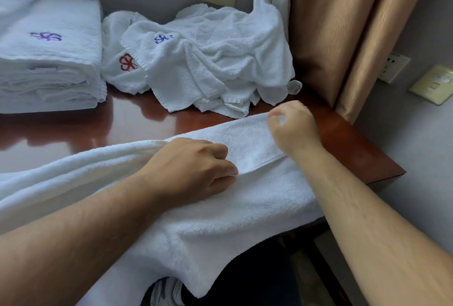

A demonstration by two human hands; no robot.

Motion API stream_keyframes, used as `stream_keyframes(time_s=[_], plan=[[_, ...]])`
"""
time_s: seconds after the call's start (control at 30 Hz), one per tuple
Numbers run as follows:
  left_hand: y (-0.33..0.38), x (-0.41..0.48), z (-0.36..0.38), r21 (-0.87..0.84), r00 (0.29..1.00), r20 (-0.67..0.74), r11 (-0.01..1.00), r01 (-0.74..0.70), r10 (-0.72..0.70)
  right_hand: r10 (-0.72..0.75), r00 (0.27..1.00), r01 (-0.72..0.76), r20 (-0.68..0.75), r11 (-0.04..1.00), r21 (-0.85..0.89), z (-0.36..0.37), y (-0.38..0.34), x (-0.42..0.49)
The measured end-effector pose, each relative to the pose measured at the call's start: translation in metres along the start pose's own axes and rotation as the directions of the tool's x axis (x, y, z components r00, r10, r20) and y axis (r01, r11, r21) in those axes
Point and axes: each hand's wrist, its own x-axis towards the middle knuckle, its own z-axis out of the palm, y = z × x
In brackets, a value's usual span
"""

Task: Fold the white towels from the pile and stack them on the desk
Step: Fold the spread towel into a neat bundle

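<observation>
my left hand [193, 170] pinched a fold of the white towel [245, 207] at the centre of the frame, fingers curled tight on the cloth. my right hand [291, 126] gripped its far edge at centre right — blurred, fingers curled. the towel lay across the desk [122, 121], draping off the lower edge. the unfolded pile [208, 65] sat upper centre, the folded stack [49, 60] upper left.

A white terry towel [245, 207] is lying across the near edge of the glossy reddish-brown wooden worktop [122, 121]. The left hand [193, 168] is pinching a fold; the right hand [291, 126] is gripping its far edge.
</observation>
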Motion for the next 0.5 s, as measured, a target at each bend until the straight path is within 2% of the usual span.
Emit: stream_keyframes(time_s=[0.1,0.17,0.33,0.43,0.5], plan=[[-0.001,0.000,-0.001,0.008,1.000,0.014,1.000,0.002,-0.002,0.089,0.934,-0.046,0.345,0.990,-0.130,0.021,-0.022,-0.001],[-0.001,-0.002,-0.002,0.024,0.999,0.030,1.000,0.011,-0.012,0.180,0.875,-0.075,0.449,0.967,-0.242,0.039,-0.028,-0.010],[-0.005,-0.007,-0.012,0.092,0.990,0.129,0.995,0.040,-0.052,0.225,0.877,-0.088,0.424,0.943,-0.320,0.044,-0.024,-0.014],[-0.009,-0.018,-0.027,0.200,0.967,0.171,0.968,0.152,-0.187,0.238,0.872,-0.094,0.427,0.939,-0.332,0.043,-0.033,-0.013],[-0.012,-0.027,-0.039,0.277,0.934,0.176,0.926,0.257,-0.312,0.237,0.891,-0.065,0.388,0.911,-0.408,0.038,-0.047,-0.013]])
